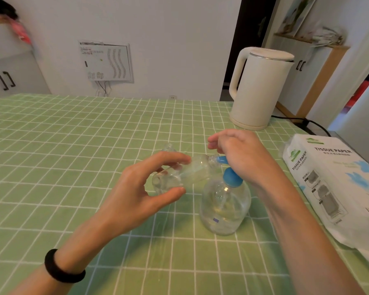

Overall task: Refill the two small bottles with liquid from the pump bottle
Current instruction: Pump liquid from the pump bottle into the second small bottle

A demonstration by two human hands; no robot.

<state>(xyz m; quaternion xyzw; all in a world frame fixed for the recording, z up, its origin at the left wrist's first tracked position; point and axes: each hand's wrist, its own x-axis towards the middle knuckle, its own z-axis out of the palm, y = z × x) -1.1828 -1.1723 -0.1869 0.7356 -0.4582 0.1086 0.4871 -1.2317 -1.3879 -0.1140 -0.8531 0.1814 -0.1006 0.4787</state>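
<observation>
A: The left hand (141,188) has a pinching grip on the small bottle (185,173), held sideways above the table (73,145) with its mouth at the pump bottle (224,207)'s blue nozzle (221,160).
B: And the right hand (239,154)?
A: It's over the pump head, but I cannot tell its grip. A hard press could jog the mouth off and spill. The second small bottle (168,147) stands behind.

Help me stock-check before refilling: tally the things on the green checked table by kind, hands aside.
Small bottles: 2 (held bottle, far bottle)
Pump bottle: 1
Kettle: 1
Tissue paper pack: 1
Total: 5
</observation>
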